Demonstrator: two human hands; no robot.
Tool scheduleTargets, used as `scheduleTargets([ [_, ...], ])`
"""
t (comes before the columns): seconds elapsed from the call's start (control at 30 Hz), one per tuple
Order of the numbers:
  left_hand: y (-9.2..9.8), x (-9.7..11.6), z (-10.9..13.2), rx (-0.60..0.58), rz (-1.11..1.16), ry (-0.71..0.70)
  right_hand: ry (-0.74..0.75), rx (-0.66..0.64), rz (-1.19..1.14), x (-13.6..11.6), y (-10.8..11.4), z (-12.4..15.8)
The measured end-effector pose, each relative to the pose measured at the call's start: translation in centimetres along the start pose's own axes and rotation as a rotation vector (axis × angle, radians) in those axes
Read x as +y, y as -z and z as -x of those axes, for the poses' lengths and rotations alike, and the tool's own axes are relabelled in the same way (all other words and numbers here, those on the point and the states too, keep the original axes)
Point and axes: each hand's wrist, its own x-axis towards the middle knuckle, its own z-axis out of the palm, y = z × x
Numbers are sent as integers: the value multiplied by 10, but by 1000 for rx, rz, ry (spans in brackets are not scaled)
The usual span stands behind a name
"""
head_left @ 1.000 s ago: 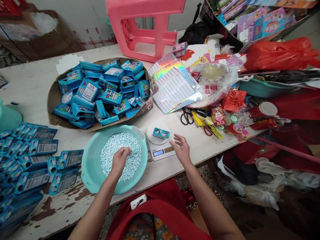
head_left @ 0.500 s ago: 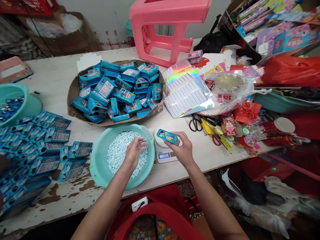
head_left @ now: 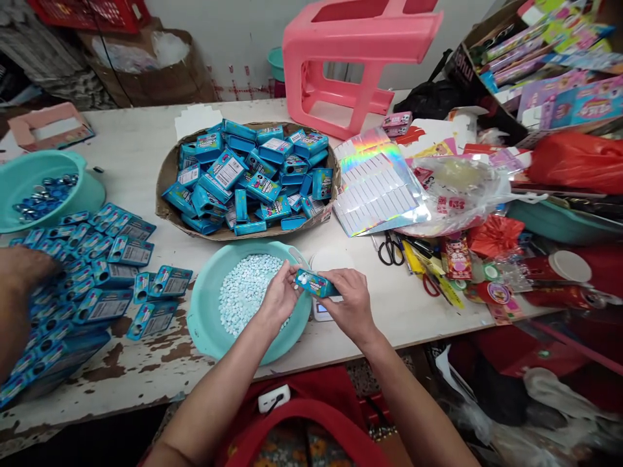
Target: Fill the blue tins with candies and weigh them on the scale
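Note:
In my right hand [head_left: 351, 299] I hold a small blue candy box [head_left: 315, 283], tilted above the kitchen scale [head_left: 322, 312]. My left hand [head_left: 281, 297] is cupped at the box's left end, its fingers curled round a few small pale candies that show only in part. Below my left hand stands a turquoise basin [head_left: 204, 324], with many pale blue and white candies [head_left: 246, 292] in it. The scale's round white plate is partly hidden behind the box and my right hand.
A cardboard tray [head_left: 168, 217] heaped with blue boxes [head_left: 263, 188] lies behind the basin. Rows of blue boxes [head_left: 126, 250] stand at left, where another person's hand [head_left: 24, 285] reaches in. Scissors [head_left: 390, 250], sticker sheets [head_left: 374, 185] and a pink stool [head_left: 335, 45] are further right.
My left hand has moved from over the candies to the box's end. The box has shifted slightly left in my right hand. Another person's hand has come in at left.

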Motion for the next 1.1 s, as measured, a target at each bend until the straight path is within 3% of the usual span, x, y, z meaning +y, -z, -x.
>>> scheduleTargets([
  [0.17,-4,-8,-3,21,-43,-60,-67,-3,-9,11,-5,-1],
  [0.3,0,-1,-5,-52,-79,-21,-191,69,-240,34,-9,2],
  [0.4,12,13,-7,-79,-87,60,-381,167,-500,62,-17,5],
  [0.5,30,25,-12,4,-112,61,-543,212,-690,91,-31,7],
  [0.67,49,29,-19,82,-125,45,-583,202,-749,115,-43,10],
  [0.87,55,28,-18,107,-132,19,-557,189,-680,110,-20,24],
  [0.97,61,23,-15,121,-208,39,-649,284,-646,110,-5,43],
  [1.1,74,12,-7,86,-370,165,-821,390,-583,117,4,80],
])
